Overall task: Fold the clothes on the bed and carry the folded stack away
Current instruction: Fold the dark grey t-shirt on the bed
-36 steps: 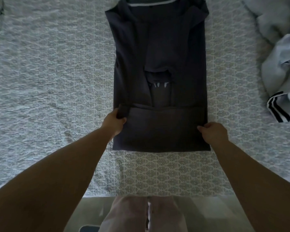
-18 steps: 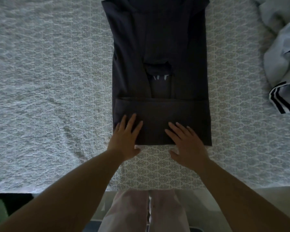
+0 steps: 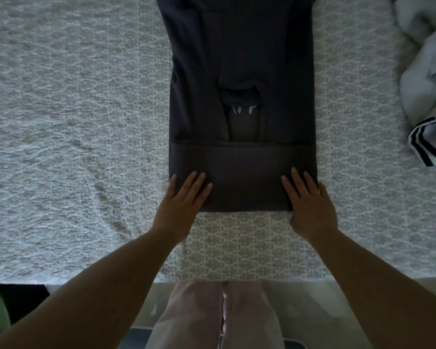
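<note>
Both hands flat, fingers straight, palms down, not gripping anything. My left hand (image 3: 180,205) presses the near-left corner of the dark garment (image 3: 242,91), fingers on the cloth, heel on the bedspread. My right hand (image 3: 310,205) does the same on the near-right corner. Hands well apart, one at each end of the folded-up bottom band (image 3: 244,177). Band lies doubled over the lower part of the garment, its upper edge straight across. Sides of the garment are folded inward, a narrow gap at centre shows small pale marks. Garment lies flat mid-bed (image 3: 73,147), lengthwise away from me, top end cut off by the frame. Pale crumpled clothing with dark stripes (image 3: 428,122) at the right edge, apart from the garment. My legs in light trousers (image 3: 212,316) at the bed's near edge.
</note>
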`<control>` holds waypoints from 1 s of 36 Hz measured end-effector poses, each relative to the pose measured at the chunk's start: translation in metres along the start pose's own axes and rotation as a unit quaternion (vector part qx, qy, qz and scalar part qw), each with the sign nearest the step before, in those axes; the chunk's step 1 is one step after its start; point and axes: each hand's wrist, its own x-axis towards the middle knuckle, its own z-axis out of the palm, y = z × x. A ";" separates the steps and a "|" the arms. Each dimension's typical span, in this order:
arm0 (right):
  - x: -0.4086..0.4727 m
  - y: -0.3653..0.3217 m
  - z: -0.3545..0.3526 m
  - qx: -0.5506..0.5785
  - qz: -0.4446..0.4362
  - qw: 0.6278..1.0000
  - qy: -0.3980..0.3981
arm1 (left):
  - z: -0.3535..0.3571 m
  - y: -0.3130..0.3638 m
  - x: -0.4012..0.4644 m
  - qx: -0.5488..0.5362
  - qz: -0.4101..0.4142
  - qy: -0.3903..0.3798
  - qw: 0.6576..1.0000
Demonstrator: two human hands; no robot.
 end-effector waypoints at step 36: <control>-0.043 0.000 -0.068 0.123 -0.029 0.986 -0.107 | -0.050 -0.021 -0.048 -0.085 -0.051 -0.115 0.988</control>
